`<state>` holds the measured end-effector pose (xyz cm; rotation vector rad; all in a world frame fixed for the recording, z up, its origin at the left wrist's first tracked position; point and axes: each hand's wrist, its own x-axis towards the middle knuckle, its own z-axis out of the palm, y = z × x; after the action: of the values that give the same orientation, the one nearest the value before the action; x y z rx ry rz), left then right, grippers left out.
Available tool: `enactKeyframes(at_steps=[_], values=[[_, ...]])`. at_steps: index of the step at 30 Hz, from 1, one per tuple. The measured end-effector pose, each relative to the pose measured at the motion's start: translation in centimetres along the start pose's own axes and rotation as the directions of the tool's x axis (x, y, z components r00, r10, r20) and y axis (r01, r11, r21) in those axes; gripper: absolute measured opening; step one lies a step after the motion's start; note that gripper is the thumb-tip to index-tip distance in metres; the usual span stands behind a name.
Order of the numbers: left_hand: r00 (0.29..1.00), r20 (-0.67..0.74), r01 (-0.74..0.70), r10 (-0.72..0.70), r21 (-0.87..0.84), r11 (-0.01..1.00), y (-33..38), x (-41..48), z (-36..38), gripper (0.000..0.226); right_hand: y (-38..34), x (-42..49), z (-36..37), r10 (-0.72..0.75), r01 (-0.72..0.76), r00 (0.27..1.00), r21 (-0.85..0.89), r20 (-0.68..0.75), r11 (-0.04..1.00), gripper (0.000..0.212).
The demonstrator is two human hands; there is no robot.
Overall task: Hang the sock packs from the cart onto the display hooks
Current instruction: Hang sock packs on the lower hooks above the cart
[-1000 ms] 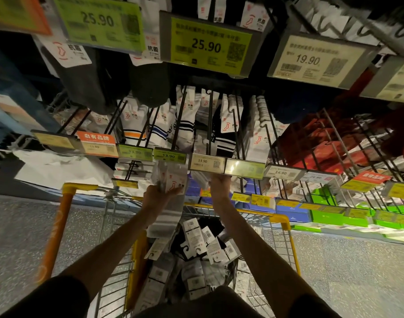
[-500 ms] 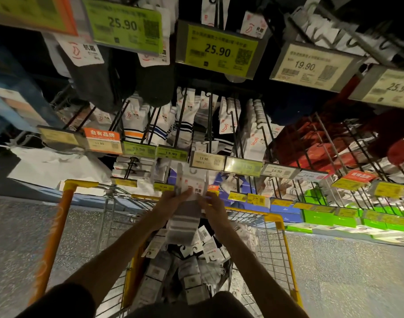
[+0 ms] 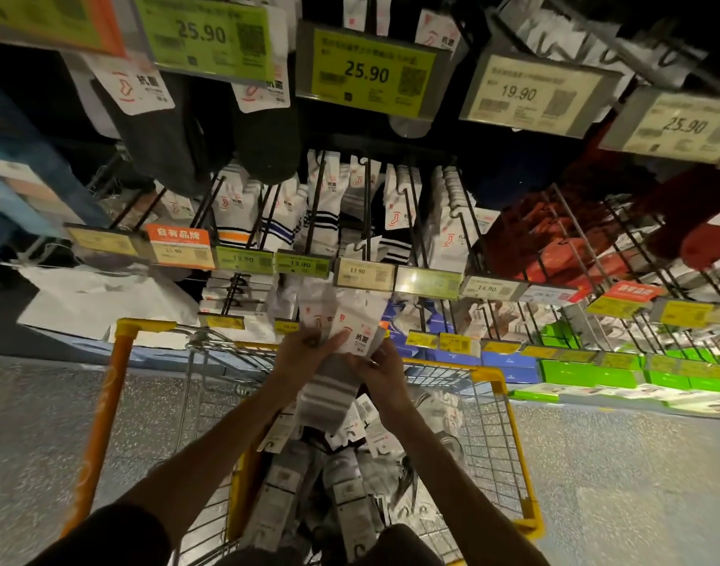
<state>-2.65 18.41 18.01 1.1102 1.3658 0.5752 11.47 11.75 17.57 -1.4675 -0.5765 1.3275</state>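
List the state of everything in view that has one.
left hand, gripping a bunch of sock packs
right hand, pinching the same bunch
bunch of sock packs, held above the cart, not yet hung
cart, holding many loose packs
display hooks, middle row hung with packs

Green price tag (image 3: 368, 73) reads 25.90, pale tag (image 3: 529, 96) 19.90, lower tag (image 3: 301, 263) 13.90, sock pack (image 3: 360, 332) 抗菌.

Yellow-rimmed wire cart (image 3: 498, 386) on the floor (image 3: 619, 475) — sock packs (image 3: 346, 494) heaped inside.
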Motion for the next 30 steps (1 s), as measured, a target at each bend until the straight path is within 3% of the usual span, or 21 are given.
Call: enactKeyframes(at_steps=[6, 14, 19, 23, 27, 30], values=[[1.0, -0.009, -0.023, 0.022, -0.163, 0.986, 0.8, -0.1, -0.3, 0.016, -1.4, 0.9, -0.2, -0.071, 0.07, 0.997, 0.034, 0.022, 0.997, 0.037], [1.0, -0.026, -0.019, 0.013, -0.224, 0.974, 2.6, 1.1, -0.5, 0.013, -3.7, 3.3, 0.3, -0.061, 0.064, 0.998, 0.112, -0.027, 0.992, 0.02], [0.999, -0.043, -0.026, 0.02, -0.162, 0.986, 3.1, 1.2, -0.3, 0.009, -3.3, 4.6, 0.5, 0.032, -0.018, 0.992, 0.119, -0.12, 0.993, 0.011], [0.995, -0.099, -0.035, 0.023, -0.117, 0.993, 3.6, 1.9, 0.2, 0.013, -3.7, 5.8, 0.8, -0.014, 0.018, 0.98, 0.017, -0.201, 1.0, 0.013], [0.973, -0.199, -0.098, 0.115, 0.093, 0.991, 4.2, 2.9, 0.8, 0.022, -4.4, 7.1, 1.3, -0.036, 0.023, 0.957, -0.048, -0.287, 0.999, 0.027], [0.949, -0.278, -0.085, 0.15, 0.232, 0.969, 4.8, 3.1, 1.1, 0.02, -4.6, 8.1, 1.7, -0.071, 0.039, 0.946, -0.107, -0.315, 0.994, 0.02]])
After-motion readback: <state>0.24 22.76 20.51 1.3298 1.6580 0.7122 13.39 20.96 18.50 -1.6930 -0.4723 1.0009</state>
